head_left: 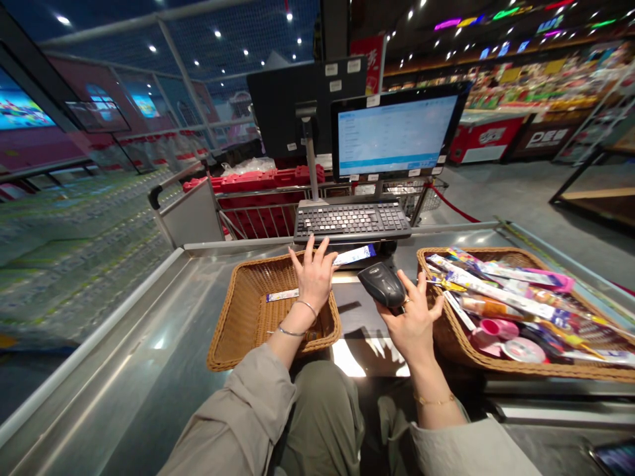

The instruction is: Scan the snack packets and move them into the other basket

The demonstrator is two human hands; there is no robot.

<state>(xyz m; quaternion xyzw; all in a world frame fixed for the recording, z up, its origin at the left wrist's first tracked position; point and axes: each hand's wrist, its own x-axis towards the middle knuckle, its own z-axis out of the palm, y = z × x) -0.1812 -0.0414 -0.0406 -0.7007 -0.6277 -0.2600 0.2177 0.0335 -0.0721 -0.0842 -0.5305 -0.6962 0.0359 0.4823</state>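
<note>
My left hand (313, 276) is raised over the right rim of the left wicker basket (233, 317) and grips a slim white and blue box (354, 255) that sticks out to the right, just below the keyboard (352, 220). My right hand (413, 318) holds a black barcode scanner (383, 284) from below, fingers partly spread, its head aimed toward the box. One small flat pack (282, 295) lies inside the left basket. At the right, another wicker basket (449, 337) is heaped with several toothpaste boxes and other packs.
A checkout screen (394, 135) stands behind the keyboard on the steel counter (124, 370). Red shopping baskets (262, 182) and a wire cart sit behind the counter. A red rope barrier (449, 205) and shop shelves lie at the right. My knees are below the counter edge.
</note>
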